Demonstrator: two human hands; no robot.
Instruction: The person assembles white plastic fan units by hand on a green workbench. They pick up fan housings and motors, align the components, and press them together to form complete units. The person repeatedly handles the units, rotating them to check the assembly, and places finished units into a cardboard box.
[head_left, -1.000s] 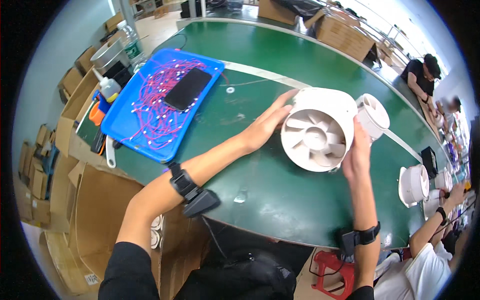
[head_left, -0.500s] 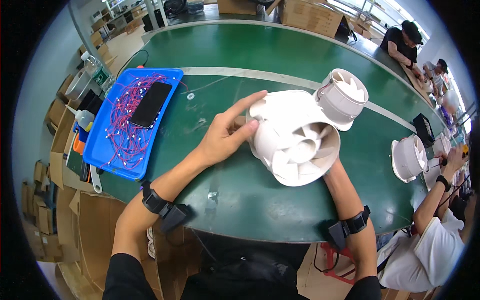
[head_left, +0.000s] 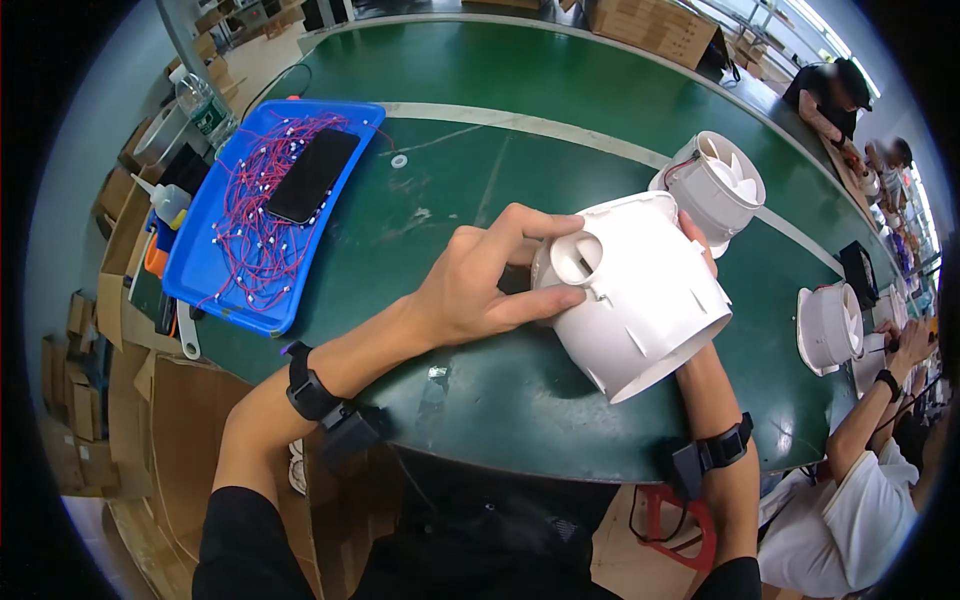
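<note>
A white plastic fan housing [head_left: 645, 290] is held tilted over the table, its side wall toward me and its open end pointing down to the right. My left hand [head_left: 485, 275] is closed on its left side, with the thumb and forefinger on either side of a short round port in the wall. My right hand [head_left: 696, 238] wraps the housing from behind on the right; only some fingers show past its edge. Just beyond stands another white fan unit [head_left: 712, 185], its blades visible and a reddish wire at its side.
A blue tray [head_left: 180, 272] at left holds red-and-blue wires [head_left: 250, 225] with white connectors and a black phone [head_left: 313, 177]. A small white washer [head_left: 399, 161] lies near it. Farther right stand another fan unit [head_left: 830, 328] and a seated co-worker [head_left: 850, 500].
The housing has been turned: its blades faced me before, and now its side wall and round port do. Both hands have shifted a little to the right with it.
</note>
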